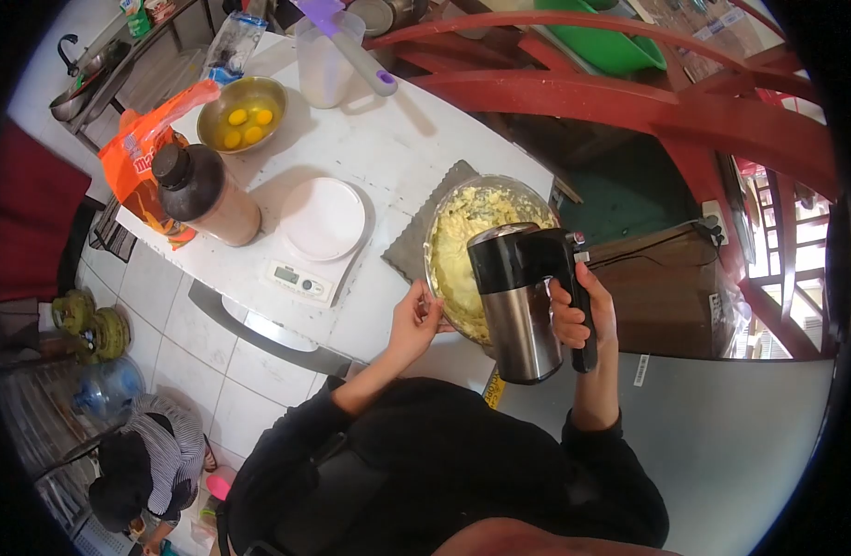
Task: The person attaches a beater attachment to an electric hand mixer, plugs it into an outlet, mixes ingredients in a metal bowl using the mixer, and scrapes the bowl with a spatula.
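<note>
My right hand is wrapped round the black handle of a hand mixer with a black and steel body. The mixer covers the right part of a mixing bowl, and its beaters are hidden from view. Pale yellow creamy batter coats the inside of the bowl. At the near left side of the bowl, my left hand pinches the rim between thumb and fingers. Under the bowl lies a grey mat with a jagged edge.
A white kitchen scale, a dark-capped bottle, an orange packet and a metal bowl with several egg yolks stand left on the white table. Behind are a plastic jug and purple-grey spatula. Another person crouches lower left.
</note>
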The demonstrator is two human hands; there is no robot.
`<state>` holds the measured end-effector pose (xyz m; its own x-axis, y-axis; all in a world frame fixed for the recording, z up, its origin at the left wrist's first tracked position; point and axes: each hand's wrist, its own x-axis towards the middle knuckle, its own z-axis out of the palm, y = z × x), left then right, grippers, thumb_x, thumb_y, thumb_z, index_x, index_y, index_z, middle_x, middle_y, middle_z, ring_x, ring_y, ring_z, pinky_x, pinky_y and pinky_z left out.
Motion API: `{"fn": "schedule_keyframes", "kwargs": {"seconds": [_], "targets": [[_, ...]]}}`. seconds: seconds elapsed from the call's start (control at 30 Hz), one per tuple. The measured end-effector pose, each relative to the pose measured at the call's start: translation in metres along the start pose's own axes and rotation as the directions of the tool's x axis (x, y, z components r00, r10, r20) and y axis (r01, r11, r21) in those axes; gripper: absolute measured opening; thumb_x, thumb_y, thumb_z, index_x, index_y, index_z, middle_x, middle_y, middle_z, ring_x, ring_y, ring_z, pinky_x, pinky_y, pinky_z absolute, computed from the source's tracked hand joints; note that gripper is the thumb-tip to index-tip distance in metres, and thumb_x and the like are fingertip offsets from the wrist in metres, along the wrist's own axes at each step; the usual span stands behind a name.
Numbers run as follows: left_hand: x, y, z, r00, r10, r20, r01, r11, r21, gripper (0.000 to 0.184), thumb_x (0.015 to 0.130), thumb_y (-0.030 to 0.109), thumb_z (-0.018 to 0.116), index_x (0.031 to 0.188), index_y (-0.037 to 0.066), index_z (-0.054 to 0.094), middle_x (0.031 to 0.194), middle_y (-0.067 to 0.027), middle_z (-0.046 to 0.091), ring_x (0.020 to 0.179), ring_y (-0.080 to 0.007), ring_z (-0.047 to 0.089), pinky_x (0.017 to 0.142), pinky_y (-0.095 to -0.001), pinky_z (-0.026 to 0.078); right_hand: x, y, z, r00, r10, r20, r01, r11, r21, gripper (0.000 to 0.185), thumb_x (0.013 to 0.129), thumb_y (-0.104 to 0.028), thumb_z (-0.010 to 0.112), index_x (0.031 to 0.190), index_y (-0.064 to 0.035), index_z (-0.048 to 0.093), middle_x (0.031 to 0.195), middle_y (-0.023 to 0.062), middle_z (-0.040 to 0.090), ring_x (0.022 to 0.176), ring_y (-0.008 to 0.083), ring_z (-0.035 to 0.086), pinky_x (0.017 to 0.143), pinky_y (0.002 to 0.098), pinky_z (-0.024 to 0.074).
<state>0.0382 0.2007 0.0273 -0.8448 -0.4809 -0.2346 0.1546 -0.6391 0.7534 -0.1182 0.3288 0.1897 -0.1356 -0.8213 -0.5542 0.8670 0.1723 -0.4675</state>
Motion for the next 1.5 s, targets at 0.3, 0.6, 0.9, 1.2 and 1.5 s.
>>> {"fn": "schedule_keyframes", "kwargs": {"seconds": [0.3, 0.6, 0.9, 1.2, 1.5], "targets": [[-0.002, -0.006, 0.001, 0.999, 0.028, -0.018, -0.028, 0.999, 0.021, 0.012, 0.086, 0.002, 0.043, 0.081, 0.005, 0.032, 0.074, -0.0046, 0.051, 0.068, -0.0096, 0.057, 0.058, -0.0273, 0.056, 0.002, 0.014, 0.012, 0.999, -0.042, -0.017, 0.04, 0.995, -0.096, 0.042, 0.088, -0.046, 0.036, 0.075, -0.0062, 0.043, 0.05, 0.0003, 0.039, 0.032, 0.0102, 0.035, 0.029, 0.0225, 0.0305], [-0.005, -0.009, 0.005, 0.999, 0.02, -0.047, -0.021, 1.0, -0.006, 0.012, 0.086, 0.001, 0.042, 0.082, 0.006, 0.032, 0.074, -0.0033, 0.05, 0.069, -0.0088, 0.056, 0.059, -0.0274, 0.056, 0.014, 0.003, 0.021, 0.996, -0.081, -0.023, 0.078, 0.993, -0.092, 0.041, 0.087, -0.046, 0.038, 0.074, -0.0065, 0.043, 0.049, 0.0005, 0.04, 0.032, 0.0099, 0.037, 0.029, 0.0222, 0.031], [-0.009, -0.013, 0.007, 0.998, 0.058, -0.024, -0.058, 0.998, 0.021, 0.013, 0.086, 0.0, 0.042, 0.082, 0.006, 0.031, 0.074, -0.0028, 0.048, 0.067, -0.0075, 0.055, 0.06, -0.0281, 0.056, 0.038, -0.011, 0.013, 0.975, -0.162, -0.154, 0.125, 0.967, -0.222, 0.038, 0.088, -0.042, 0.039, 0.075, -0.0069, 0.045, 0.051, -0.0005, 0.04, 0.034, 0.0085, 0.036, 0.032, 0.0228, 0.0321], [-0.01, -0.019, 0.011, 0.999, 0.043, -0.01, -0.043, 0.999, -0.02, 0.013, 0.086, 0.002, 0.043, 0.082, 0.006, 0.031, 0.074, -0.0012, 0.044, 0.066, -0.0075, 0.054, 0.059, -0.0275, 0.056, -0.014, 0.016, -0.009, 0.942, -0.262, -0.211, 0.228, 0.958, -0.171, 0.039, 0.09, -0.041, 0.036, 0.074, -0.0059, 0.042, 0.048, 0.0001, 0.038, 0.031, 0.0094, 0.035, 0.029, 0.0234, 0.0307], [-0.012, -0.015, 0.013, 0.998, 0.062, -0.006, -0.062, 0.998, -0.03, 0.014, 0.086, 0.001, 0.042, 0.082, 0.007, 0.03, 0.077, -0.0018, 0.045, 0.068, -0.0073, 0.054, 0.06, -0.0272, 0.055, 0.009, 0.012, -0.003, 0.956, -0.262, -0.136, 0.235, 0.954, -0.186, 0.035, 0.087, -0.04, 0.043, 0.075, -0.0069, 0.046, 0.05, 0.0006, 0.04, 0.033, 0.0097, 0.035, 0.031, 0.0236, 0.0294]]}}
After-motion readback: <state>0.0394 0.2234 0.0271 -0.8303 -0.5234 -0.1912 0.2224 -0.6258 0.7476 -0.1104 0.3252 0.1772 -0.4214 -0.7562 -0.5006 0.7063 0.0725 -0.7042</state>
